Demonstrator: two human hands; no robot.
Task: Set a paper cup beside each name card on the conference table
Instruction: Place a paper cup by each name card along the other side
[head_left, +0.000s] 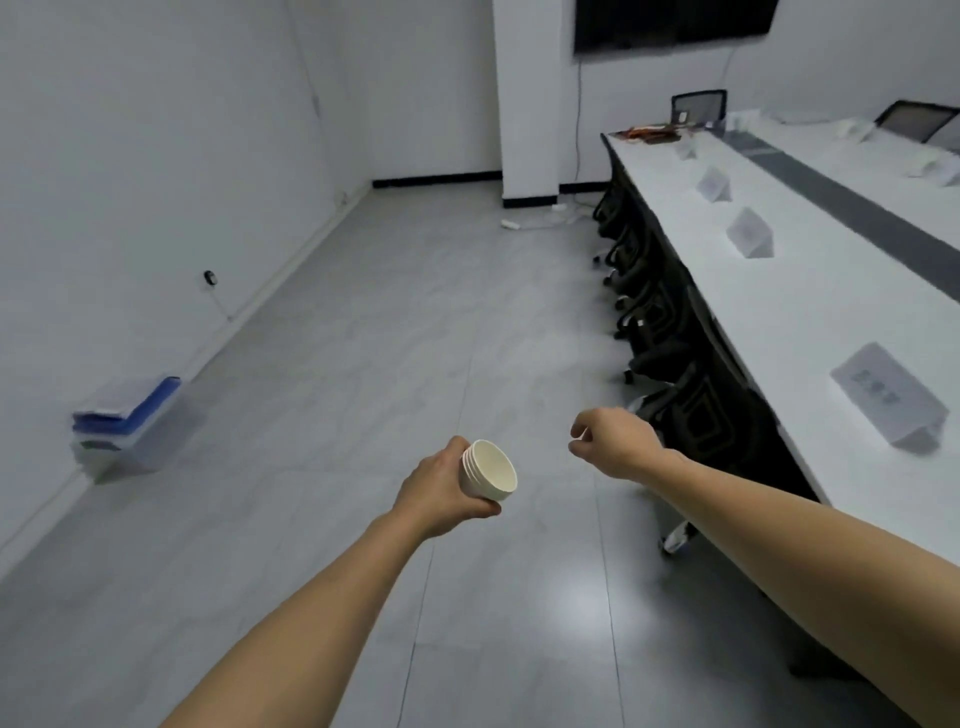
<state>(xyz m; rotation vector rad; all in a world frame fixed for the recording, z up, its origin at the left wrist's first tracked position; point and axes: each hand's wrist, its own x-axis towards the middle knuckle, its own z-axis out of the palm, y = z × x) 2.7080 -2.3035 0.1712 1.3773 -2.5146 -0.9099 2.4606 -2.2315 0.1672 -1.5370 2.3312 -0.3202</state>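
Observation:
My left hand (441, 491) grips a stack of white paper cups (488, 470) lying sideways, mouths facing right, above the grey floor. My right hand (610, 439) hovers a little to the right of the cups, fingers loosely curled, holding nothing. The long white conference table (769, 317) runs along the right. Clear name cards stand on it: one near me (891, 397), one farther along (750, 234) and another behind it (714, 183). More cards show blurred on the far side. No cup stands on the table in view.
Black chairs (652, 312) are pushed under the table's near side. A stack of blue and clear folders (127, 415) lies on the floor by the left wall. A dark screen (670, 21) hangs on the far wall, and a power strip (511, 223) lies on the floor.

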